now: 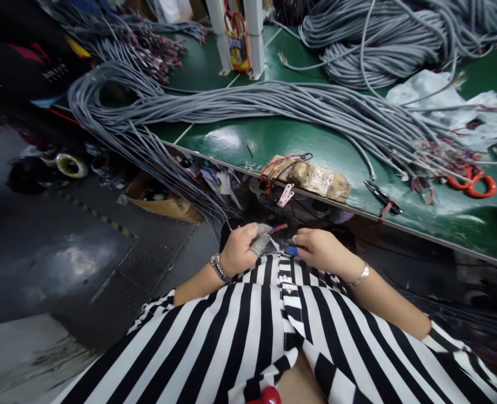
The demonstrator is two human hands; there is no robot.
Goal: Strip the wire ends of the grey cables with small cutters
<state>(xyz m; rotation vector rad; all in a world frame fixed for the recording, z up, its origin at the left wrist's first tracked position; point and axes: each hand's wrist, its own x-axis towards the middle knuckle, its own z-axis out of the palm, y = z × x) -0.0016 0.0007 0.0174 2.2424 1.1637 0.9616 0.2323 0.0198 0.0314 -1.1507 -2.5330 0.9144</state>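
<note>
Green workbench [231, 140], grey cable bundle [240, 104] spilling over its near edge
Left hand [240, 247] pinches coloured wires [279, 229]; right hand [318, 249] curls nearby, its grip I can't tell.

No word can be read with certainty. Between the legs of the white stand [254, 33], a yellow-and-dark label [239, 51] bears bold lettering, too blurred to spell out. Well to the left of the stand, dark fabric [42, 64] carries a small line of pale letters near pink and yellow shapes; these too are illegible. On the floor, left of the stand and lower in view, runs yellow-and-black striped marking tape [98, 215].
</note>
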